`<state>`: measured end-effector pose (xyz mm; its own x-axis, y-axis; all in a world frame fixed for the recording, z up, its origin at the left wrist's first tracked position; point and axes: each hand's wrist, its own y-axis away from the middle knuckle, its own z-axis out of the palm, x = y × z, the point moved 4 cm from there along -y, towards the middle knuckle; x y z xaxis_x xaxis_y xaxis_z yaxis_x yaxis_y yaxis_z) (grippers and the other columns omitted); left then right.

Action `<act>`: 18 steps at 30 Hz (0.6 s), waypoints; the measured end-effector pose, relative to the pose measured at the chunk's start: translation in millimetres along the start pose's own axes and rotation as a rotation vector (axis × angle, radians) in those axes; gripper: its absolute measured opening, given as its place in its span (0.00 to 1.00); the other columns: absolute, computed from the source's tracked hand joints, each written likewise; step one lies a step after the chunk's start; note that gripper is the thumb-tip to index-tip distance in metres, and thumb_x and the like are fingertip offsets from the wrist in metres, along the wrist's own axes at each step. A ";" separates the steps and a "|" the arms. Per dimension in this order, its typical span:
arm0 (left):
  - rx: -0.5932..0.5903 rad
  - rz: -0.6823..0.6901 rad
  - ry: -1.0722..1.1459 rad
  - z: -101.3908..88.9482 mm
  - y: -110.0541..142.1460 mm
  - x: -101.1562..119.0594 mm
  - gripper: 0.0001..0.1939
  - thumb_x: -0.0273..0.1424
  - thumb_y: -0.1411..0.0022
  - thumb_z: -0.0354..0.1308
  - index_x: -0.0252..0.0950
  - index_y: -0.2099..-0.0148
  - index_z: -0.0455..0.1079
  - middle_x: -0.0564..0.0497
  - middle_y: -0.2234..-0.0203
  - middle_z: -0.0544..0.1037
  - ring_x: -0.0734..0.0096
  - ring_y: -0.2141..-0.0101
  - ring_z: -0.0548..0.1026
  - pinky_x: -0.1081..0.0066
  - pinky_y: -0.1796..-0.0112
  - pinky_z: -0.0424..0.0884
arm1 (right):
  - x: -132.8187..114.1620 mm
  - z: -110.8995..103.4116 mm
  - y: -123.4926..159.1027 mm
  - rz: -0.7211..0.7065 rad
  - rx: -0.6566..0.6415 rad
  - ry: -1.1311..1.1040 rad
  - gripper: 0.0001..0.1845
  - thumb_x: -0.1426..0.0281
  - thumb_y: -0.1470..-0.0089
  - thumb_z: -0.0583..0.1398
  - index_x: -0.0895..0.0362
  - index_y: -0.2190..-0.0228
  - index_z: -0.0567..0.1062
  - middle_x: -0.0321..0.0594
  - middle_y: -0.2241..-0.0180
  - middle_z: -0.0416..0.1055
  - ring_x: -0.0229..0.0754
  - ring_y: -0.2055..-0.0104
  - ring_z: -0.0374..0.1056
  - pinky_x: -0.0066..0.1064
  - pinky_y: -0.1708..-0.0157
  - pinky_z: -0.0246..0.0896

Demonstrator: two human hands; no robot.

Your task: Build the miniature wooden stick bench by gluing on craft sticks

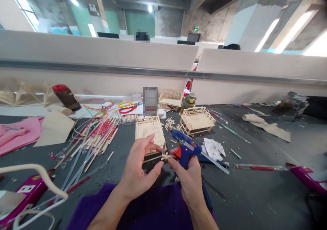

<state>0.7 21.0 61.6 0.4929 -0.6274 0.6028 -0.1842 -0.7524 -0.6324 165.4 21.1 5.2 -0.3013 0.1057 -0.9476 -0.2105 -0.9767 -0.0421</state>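
In the head view we see our left hand (139, 168) raised over the dark table (255, 196), its fingers loosely curled and its thumb and fingertips pinching one side of a small cross of wooden sticks (165, 156). Our right hand (187, 175) meets it from the other side: its fingertips touch the same small cross, while the rest of the hand wraps the handle of a blue glue gun (184, 147), whose nozzle points away from us and to the left. The small cross sits in the air between the two hands, just above a flat panel of sticks (149, 132) that lies on the table right behind the fingers. To the right of that panel stands a little wooden bed frame (198, 120), with loose stick offcuts (170, 122) scattered between the two. A second small wooden model (170, 98) and a green-lidded jar (189, 100) stand further back, near the low wall. On the left lies a spread of long sticks and straws (97, 138), beside a tan sheet of paper (55, 127) and a pink cloth (17, 133). Yellow-handled scissors (126, 104) and red-handled scissors (127, 109) lie behind them. A crumpled white scrap (214, 148) rests just right of the glue gun. A purple cloth (153, 206) covers our lap beneath the wrists.
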 end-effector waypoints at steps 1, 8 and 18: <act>-0.015 -0.028 0.020 2.6 0.5 -2.1 0.37 0.28 0.40 0.60 0.43 0.32 0.50 0.45 0.59 0.77 0.57 0.53 0.74 0.51 0.50 0.69 | -0.3 0.9 0.4 0.000 -0.016 0.000 0.18 0.67 0.54 0.70 0.57 0.60 0.74 0.39 0.64 0.77 0.43 0.64 0.73 0.34 0.61 0.70; -0.021 -0.105 0.067 7.6 -0.1 -11.3 0.34 0.29 0.38 0.59 0.44 0.33 0.51 0.49 0.66 0.78 0.59 0.56 0.77 0.51 0.49 0.68 | -4.0 4.0 0.4 0.005 -0.024 0.022 0.17 0.67 0.53 0.69 0.57 0.61 0.74 0.38 0.66 0.77 0.41 0.66 0.73 0.33 0.64 0.71; -0.002 -0.011 -0.086 4.5 -1.6 -11.3 0.34 0.27 0.38 0.59 0.44 0.33 0.51 0.50 0.66 0.78 0.60 0.57 0.74 0.53 0.49 0.66 | -6.4 3.7 -3.6 -0.067 0.065 0.080 0.17 0.65 0.55 0.69 0.57 0.63 0.74 0.41 0.64 0.78 0.46 0.63 0.76 0.39 0.58 0.72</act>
<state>-0.8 30.2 53.5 0.5663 -0.5992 0.5659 -0.1796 -0.7598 -0.6249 164.7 24.6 12.5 -0.2096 0.1523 -0.9658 -0.2880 -0.9536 -0.0879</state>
